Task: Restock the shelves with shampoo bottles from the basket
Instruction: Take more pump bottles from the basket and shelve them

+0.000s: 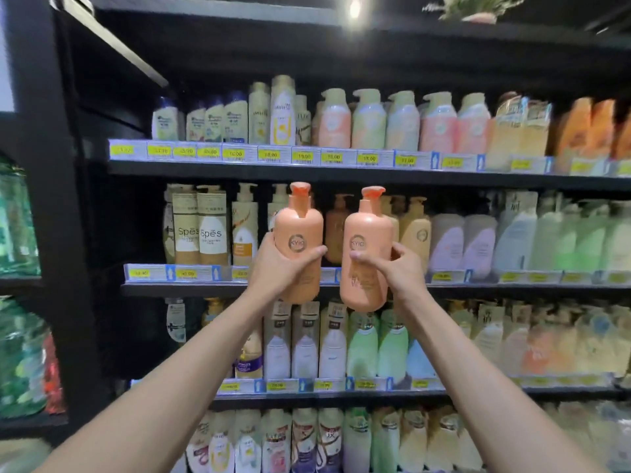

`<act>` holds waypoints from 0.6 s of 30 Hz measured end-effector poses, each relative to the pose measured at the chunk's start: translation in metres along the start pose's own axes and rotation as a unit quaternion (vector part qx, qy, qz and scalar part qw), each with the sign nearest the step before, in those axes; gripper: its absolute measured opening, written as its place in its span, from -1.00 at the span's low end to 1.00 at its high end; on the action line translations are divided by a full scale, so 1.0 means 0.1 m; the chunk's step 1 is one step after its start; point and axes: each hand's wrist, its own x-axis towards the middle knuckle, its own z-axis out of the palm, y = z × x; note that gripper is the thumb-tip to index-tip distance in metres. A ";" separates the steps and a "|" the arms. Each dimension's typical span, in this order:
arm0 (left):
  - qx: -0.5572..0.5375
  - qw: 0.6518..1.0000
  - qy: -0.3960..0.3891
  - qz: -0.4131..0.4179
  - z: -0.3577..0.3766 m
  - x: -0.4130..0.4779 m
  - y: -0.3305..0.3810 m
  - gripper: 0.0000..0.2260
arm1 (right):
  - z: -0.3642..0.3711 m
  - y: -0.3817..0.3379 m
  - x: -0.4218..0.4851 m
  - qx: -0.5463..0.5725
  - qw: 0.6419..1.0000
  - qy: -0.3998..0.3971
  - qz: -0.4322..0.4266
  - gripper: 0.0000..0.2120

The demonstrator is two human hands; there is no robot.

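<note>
Head view: left hand (277, 268) grips left bottle (298, 223), right hand (402, 272) grips right bottle (369, 230), both upright, pumps topmost

Dim overall, with black shelves (205, 169) soaking up most of the light. Lit from above by a ceiling lamp (355, 9), blown out into a soft white halo. Falls evenly on the orange bottles (298, 230) at the shelves' middle, sharp enough to read the logos. Smears into blur toward the shelves' right and left ends, leaving price tags (520, 164) there unreadable. Bows shelf edges near the corners.
</note>
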 end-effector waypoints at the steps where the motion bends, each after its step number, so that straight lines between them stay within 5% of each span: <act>1: 0.017 1.000 0.009 0.015 0.05 0.08 0.04 -0.33 | -0.05 0.04 0.06 -0.005 1.000 -0.009 -0.005 -0.63; 8: 0.116 0.987 0.083 0.070 0.59 0.54 0.13 -0.33 | -0.35 0.22 0.62 0.023 0.998 -0.050 -0.028 -0.59; 18: 0.200 0.975 0.059 0.075 0.96 0.85 -0.15 -0.36 | -0.31 0.25 0.94 0.034 0.997 -0.024 -0.063 -0.47</act>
